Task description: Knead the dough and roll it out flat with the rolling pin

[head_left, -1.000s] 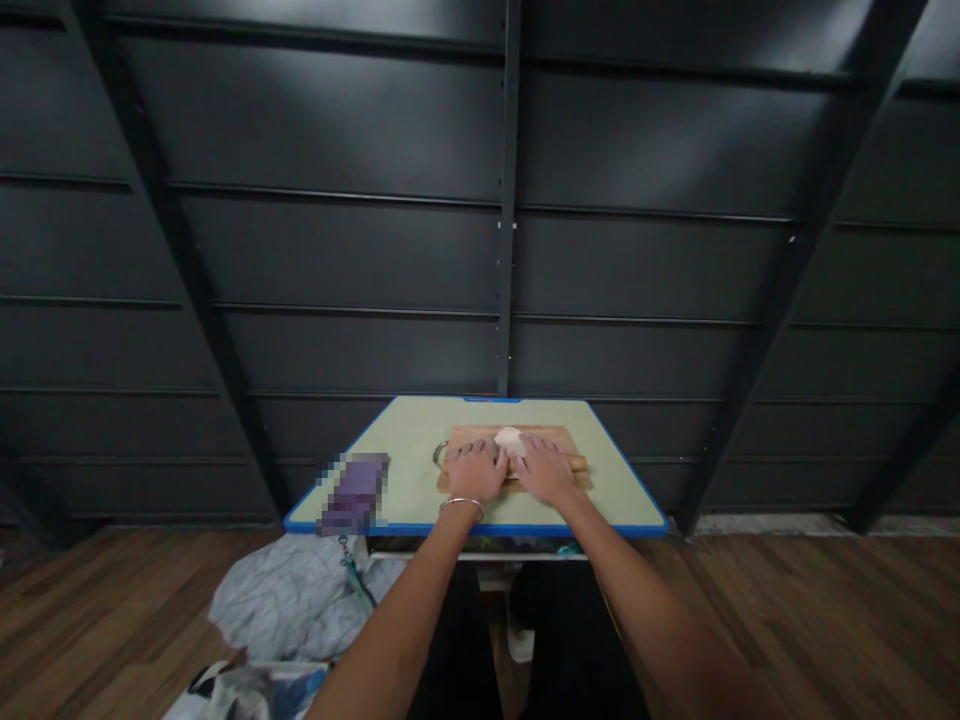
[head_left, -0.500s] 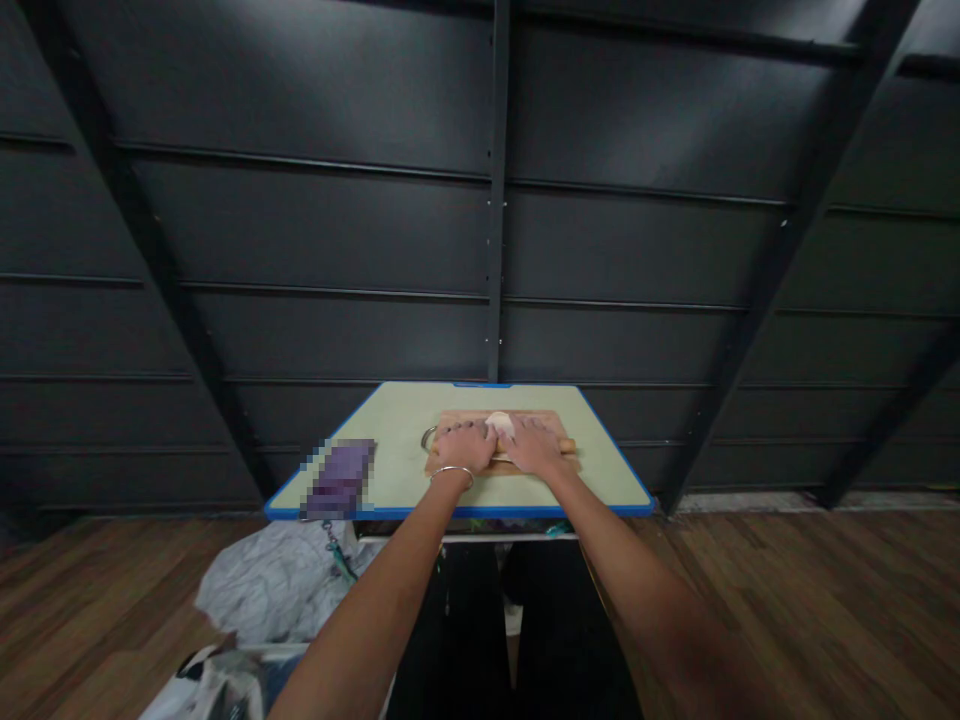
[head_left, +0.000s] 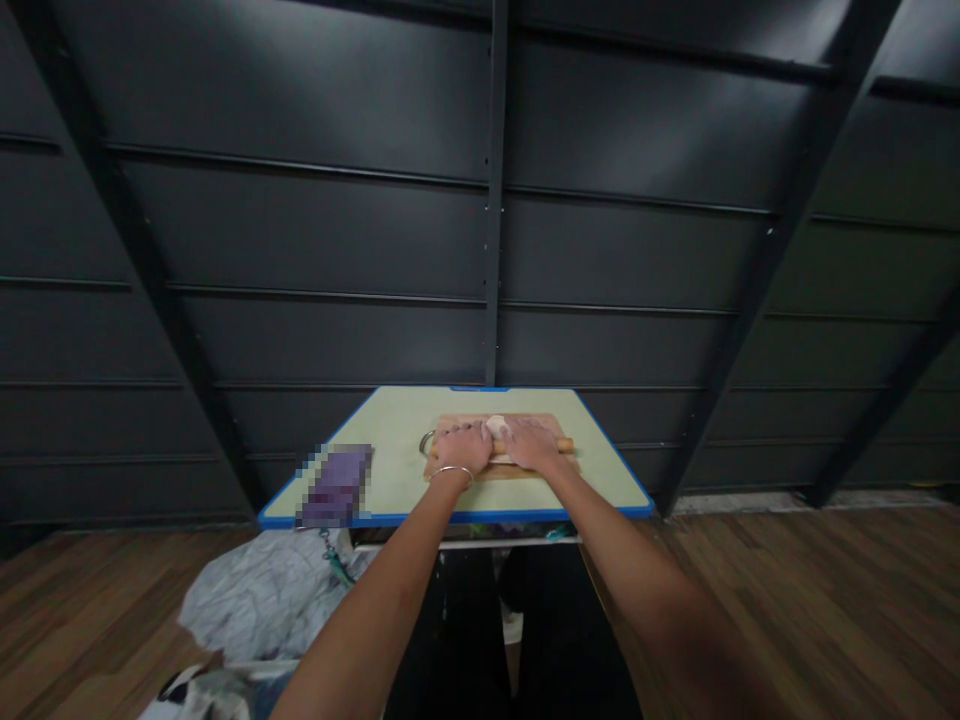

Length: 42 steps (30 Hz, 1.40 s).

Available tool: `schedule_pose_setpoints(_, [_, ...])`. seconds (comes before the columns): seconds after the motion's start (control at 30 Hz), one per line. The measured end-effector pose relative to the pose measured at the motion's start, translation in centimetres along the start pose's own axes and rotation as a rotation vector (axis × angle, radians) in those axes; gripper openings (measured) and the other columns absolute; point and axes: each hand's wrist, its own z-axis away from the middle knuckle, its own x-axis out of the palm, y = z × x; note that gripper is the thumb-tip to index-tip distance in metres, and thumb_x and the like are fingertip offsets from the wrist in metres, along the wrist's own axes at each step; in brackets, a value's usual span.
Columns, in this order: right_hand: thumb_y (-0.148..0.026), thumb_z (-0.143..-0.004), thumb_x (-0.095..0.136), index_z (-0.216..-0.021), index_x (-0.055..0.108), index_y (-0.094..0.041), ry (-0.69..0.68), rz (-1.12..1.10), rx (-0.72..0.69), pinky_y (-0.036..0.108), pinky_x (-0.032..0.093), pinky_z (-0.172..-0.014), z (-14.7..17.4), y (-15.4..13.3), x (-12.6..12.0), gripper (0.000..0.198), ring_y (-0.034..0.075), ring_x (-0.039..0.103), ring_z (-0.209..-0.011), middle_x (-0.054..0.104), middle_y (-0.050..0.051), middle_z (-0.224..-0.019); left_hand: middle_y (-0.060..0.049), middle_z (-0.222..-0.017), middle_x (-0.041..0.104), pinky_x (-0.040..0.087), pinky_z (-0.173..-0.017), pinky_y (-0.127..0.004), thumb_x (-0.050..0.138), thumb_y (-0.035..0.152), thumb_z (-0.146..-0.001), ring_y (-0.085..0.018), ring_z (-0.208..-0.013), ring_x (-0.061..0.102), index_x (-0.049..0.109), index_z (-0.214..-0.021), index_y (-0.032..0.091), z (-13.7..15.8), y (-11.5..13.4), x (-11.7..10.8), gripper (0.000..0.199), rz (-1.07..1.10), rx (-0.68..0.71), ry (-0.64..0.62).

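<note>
A wooden rolling pin lies crosswise on a wooden cutting board. My left hand, with a bangle at the wrist, is closed over the pin's left part. Over its right part my right hand is closed too, thumbs close together at the middle. Under the pin is a flat piece of pale dough; it shows beyond the pin between my hands, and a thin strip shows on the near side. The pin's right end sticks out past my right hand.
The board rests on a pale yellow folding table with a blue edge. A metal ring is at the board's left side. A purple, partly pixelated phone-like item lies at front left. Crumpled grey cloth is below left. A dark panelled wall stands behind.
Both hands and the rolling pin have shifted slightly away from me over the dough. The whole view has tilted a little.
</note>
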Motion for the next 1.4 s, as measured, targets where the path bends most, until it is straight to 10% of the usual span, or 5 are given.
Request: schedule_pose_setpoints(1.4, [-0.051,-0.105,0.027,-0.132,0.069,-0.027,-0.224,-0.006,-0.041,0.039,0.047,-0.100,-3.6,0.6,-1.3,0.055,0.029,0.065,-0.121,0.068,0.009,-0.136,-0.014,-0.136,0.067,0.045,-0.103,-0.041,0.033,0.046,-0.104,-0.028,-0.124,0.063,0.066,-0.126,0.022,-5.8,-1.7,2.6,0.047,0.092,0.109,-0.096])
